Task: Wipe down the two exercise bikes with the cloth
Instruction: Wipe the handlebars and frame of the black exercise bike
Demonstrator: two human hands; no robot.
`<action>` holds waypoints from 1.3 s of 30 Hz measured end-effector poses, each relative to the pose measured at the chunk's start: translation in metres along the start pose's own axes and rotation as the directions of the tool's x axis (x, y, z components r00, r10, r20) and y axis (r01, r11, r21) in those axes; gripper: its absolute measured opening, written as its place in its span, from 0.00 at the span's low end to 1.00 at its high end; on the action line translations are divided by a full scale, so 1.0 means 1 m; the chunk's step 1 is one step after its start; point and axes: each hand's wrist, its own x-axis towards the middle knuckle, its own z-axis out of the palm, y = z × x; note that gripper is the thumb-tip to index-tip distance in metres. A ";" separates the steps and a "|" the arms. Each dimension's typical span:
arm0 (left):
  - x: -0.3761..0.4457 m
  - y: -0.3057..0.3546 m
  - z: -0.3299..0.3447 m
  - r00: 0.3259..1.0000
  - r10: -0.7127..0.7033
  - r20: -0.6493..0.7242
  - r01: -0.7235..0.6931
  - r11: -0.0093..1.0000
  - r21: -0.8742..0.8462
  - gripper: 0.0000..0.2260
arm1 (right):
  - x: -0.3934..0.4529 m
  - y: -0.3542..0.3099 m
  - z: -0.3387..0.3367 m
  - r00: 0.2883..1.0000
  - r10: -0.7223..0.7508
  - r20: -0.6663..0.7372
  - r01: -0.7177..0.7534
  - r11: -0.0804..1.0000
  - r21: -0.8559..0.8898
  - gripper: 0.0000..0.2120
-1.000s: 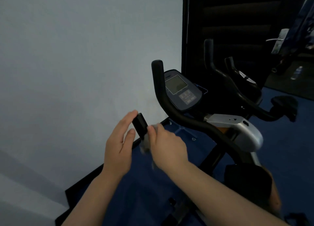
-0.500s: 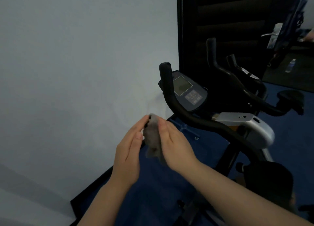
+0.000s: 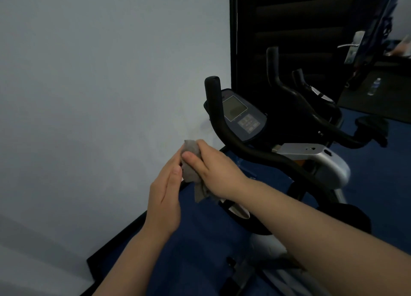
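Note:
My right hand (image 3: 214, 169) grips a grey cloth (image 3: 189, 162), bunched over the near handlebar end of the closer exercise bike; that end is hidden under the cloth. My left hand (image 3: 164, 198) lies flat with straight fingers against the cloth's left side. The bike's black handlebar (image 3: 233, 137) curves up to the right of my hands, with the console (image 3: 242, 115) behind it and the silver body (image 3: 322, 160) lower right. The second bike's black handlebars (image 3: 287, 91) and seat (image 3: 371, 126) stand behind it.
A pale wall (image 3: 100, 95) runs close along the left, with black skirting (image 3: 115, 246) above the blue floor (image 3: 200, 240). Behind the bikes is a dark door with a metal handle (image 3: 352, 45). A water bottle (image 3: 374, 86) stands on the far floor.
A second ago the black handlebar end showed bare between my hands. The cloth now covers it, held by my right hand, and my left hand has flattened against it.

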 end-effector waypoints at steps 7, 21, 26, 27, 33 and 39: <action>-0.002 0.001 0.002 0.999 -0.017 -0.030 0.020 0.996 0.090 0.21 | -0.032 0.028 -0.003 0.996 0.069 0.062 -0.063 0.994 -0.091 0.15; -0.004 0.007 0.007 0.997 -0.041 -0.073 0.047 0.995 0.089 0.21 | -0.039 0.035 -0.003 0.987 0.134 0.087 -0.139 0.989 0.050 0.20; -0.006 0.005 0.015 0.993 -0.040 -0.109 0.047 0.996 0.070 0.21 | -0.013 0.012 0.003 0.998 0.054 0.012 -0.055 0.998 0.041 0.18; -0.007 0.004 0.016 0.993 -0.039 -0.110 0.047 0.996 0.076 0.21 | -0.019 0.016 0.004 0.998 0.061 0.021 -0.062 0.997 0.040 0.18; -0.008 0.000 0.024 0.990 -0.028 -0.139 0.044 0.993 0.113 0.19 | -0.018 0.026 -0.011 0.973 0.104 0.207 -0.090 0.993 -0.075 0.20; -0.009 0.000 0.041 0.984 -0.041 -0.170 0.062 0.991 0.118 0.21 | -0.033 0.040 -0.015 0.958 0.049 0.282 -0.043 0.999 -0.026 0.20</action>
